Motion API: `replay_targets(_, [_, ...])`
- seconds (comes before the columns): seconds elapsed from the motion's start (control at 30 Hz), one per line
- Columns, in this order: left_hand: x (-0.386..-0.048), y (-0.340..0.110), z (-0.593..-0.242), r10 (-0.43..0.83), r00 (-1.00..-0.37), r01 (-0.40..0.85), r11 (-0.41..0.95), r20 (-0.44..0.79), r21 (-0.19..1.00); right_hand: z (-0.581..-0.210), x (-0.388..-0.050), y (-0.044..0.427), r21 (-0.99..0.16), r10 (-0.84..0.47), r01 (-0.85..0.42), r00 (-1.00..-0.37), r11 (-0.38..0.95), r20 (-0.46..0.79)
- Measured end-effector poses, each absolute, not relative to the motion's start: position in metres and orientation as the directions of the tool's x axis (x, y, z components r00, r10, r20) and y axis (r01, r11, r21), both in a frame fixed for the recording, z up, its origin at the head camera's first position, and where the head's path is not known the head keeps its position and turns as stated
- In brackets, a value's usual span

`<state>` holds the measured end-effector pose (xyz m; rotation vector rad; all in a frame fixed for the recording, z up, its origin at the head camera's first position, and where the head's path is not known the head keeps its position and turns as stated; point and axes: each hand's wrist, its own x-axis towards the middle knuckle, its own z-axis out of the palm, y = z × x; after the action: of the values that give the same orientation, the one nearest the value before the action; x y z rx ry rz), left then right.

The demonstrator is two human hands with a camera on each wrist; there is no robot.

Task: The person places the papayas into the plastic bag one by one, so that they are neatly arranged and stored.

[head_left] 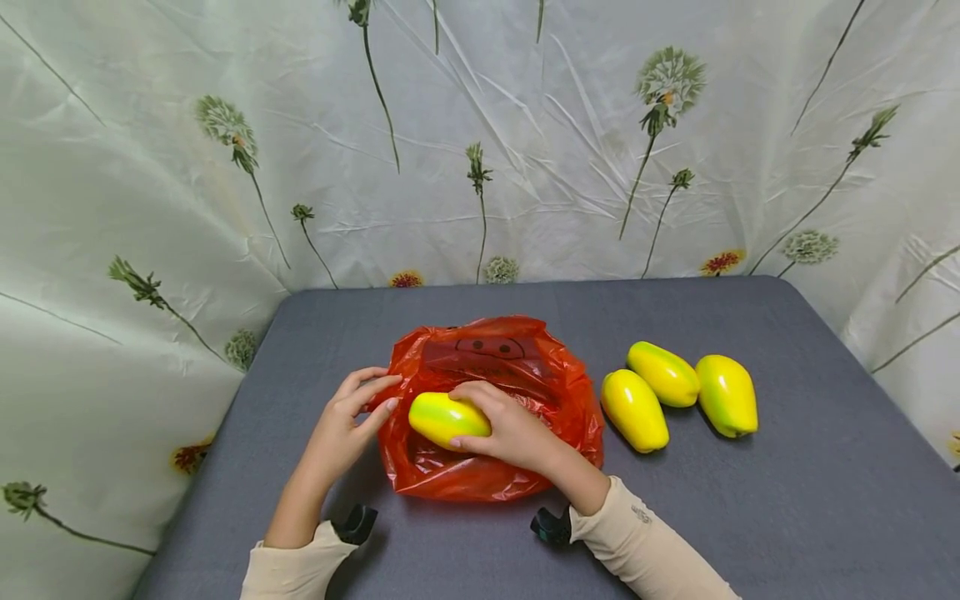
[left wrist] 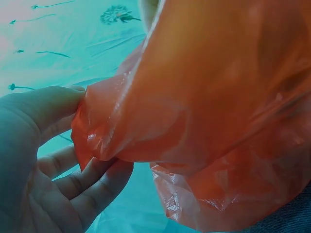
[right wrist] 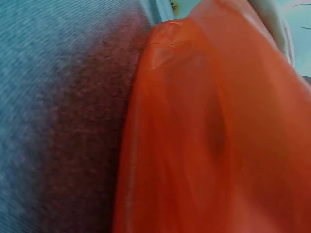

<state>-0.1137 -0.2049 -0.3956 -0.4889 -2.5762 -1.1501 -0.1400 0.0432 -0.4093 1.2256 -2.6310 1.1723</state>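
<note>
A red plastic bag [head_left: 495,487] lies on the grey table with its mouth spread wide. My right hand [head_left: 506,425] grips a yellow-green fruit [head_left: 442,419] over the bag's opening, thumb on the near side and fingers on the far side. At the bag's left edge, my left hand [head_left: 348,421] holds the rim between thumb and fingers; the left wrist view shows the hand [left wrist: 63,160] pinching the red film [left wrist: 146,121]. Red film [right wrist: 194,121] fills much of the right wrist view and hides the right hand there.
Several yellow fruits, one at the front [head_left: 634,411], one behind it [head_left: 663,374] and one farther right [head_left: 727,396], lie right of the bag on the grey table [head_left: 825,500]. A floral curtain [head_left: 555,167] hangs behind the table and along its sides.
</note>
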Motion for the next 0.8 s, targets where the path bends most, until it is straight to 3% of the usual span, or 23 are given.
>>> replay_targets(0.47, [-0.1142, -0.2027, -0.3949, 0.203, -0.902, 0.419, 0.624, 0.38, 0.66, -0.4197, -0.1416, 0.0402, -0.626, -0.698, -0.636, -0.689, 0.452, 0.196])
replay_targets(0.8, [-0.1146, -0.2027, -0.3961, 0.208, -0.894, 0.434, 0.622, 0.396, 0.652, -0.4164, -0.1396, 0.0436, -0.617, -0.693, -0.683, -0.659, 0.391, 0.291])
